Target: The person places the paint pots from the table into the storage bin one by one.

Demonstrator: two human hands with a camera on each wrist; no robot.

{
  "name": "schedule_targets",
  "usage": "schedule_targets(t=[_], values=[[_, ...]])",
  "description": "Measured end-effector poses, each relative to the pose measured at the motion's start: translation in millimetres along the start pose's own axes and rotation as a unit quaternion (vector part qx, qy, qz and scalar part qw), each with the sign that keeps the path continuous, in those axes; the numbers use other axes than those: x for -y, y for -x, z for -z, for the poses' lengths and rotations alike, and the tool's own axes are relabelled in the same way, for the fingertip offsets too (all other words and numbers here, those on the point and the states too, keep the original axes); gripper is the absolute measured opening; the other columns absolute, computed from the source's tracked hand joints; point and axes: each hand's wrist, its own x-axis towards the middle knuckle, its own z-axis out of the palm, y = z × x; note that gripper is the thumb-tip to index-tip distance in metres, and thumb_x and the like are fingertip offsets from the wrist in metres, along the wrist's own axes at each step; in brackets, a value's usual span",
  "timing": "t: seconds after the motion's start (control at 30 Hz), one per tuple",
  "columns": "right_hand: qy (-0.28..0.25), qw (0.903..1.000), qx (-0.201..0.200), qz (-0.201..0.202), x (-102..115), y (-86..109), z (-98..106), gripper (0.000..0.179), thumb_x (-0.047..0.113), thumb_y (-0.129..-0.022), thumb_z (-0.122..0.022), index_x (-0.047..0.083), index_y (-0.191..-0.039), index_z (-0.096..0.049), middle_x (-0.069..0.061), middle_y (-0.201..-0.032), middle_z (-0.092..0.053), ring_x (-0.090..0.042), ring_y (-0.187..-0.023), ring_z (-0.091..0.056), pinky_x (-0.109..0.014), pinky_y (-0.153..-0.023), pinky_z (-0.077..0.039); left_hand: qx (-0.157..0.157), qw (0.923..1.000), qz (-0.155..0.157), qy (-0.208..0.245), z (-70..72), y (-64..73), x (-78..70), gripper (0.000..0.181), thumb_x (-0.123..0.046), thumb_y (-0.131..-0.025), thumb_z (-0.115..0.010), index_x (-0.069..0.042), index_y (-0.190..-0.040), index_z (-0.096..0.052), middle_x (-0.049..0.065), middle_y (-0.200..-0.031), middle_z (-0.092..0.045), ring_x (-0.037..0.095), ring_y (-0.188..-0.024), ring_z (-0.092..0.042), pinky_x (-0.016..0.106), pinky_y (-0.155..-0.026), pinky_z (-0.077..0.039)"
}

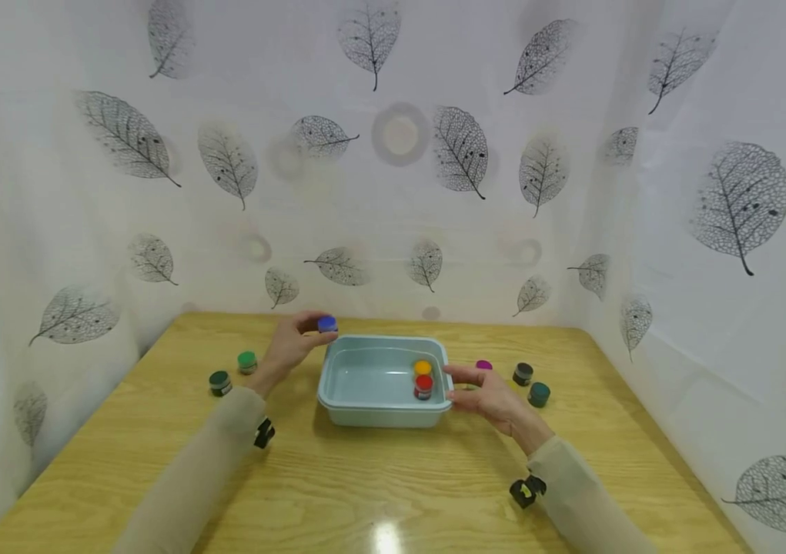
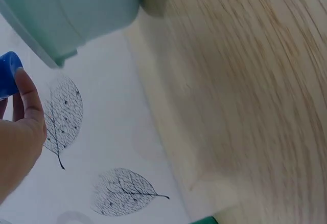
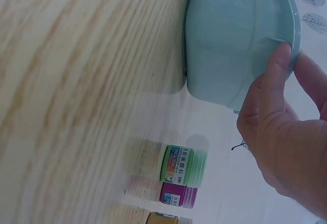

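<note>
One blue-lidded jar (image 1: pixel 327 324): pinched by the left grip (image 1: pixel 289 345), just beside the far left corner of the pale tub (image 1: pixel 384 418); short axis near upright, lid uppermost. One tub: on the bench (image 1: pixel 337 492), its interior lying rightward and toward the person from the jar; long axis left to right. Right grip (image 1: pixel 496 398): pinching the tub's right rim, farther from the jar.

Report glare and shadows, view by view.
Head view: a white glare spot on the table at the picture's bottom, fainter glints inside the basin; left wrist view: dimmer, with soft shadow across the table and beside the basin; right wrist view: slightly hazy, a small bright patch in the top-left corner.
</note>
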Motion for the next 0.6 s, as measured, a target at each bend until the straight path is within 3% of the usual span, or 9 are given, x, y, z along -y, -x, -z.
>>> schedule_targets(t=[0.4,0.6], values=[[0.004,1.0000,-0.007,0.000,0.6,0.1,-0.5,0.058,0.006,-0.090,-0.070,0.002,-0.144,-0.047,-0.026,-0.150,-0.038,-0.025,-0.112,-0.063,-0.037,-0.094,-0.057,0.055,0.9982,0.004,-0.023,-27.6,-3.1,-11.7,0.047,-0.016,-0.083,-0.078,-0.009,-0.127,-0.063,0.009,-0.123,-0.066,0.028,-0.115,-0.060,0.041,-0.097,-0.055],[-0.004,1.0000,-0.003,0.003,-0.9,0.0,-1.2,0.059,0.004,-0.090,-0.069,0.001,-0.144,-0.046,-0.027,-0.150,-0.037,-0.026,-0.113,-0.061,-0.038,-0.094,-0.057,0.050,0.9952,-0.006,-0.084,-45.9,2.6,-23.8,0.044,-0.011,-0.080,-0.079,-0.009,-0.122,-0.066,0.007,-0.114,-0.069,0.025,-0.109,-0.062,0.043,-0.097,-0.054]])
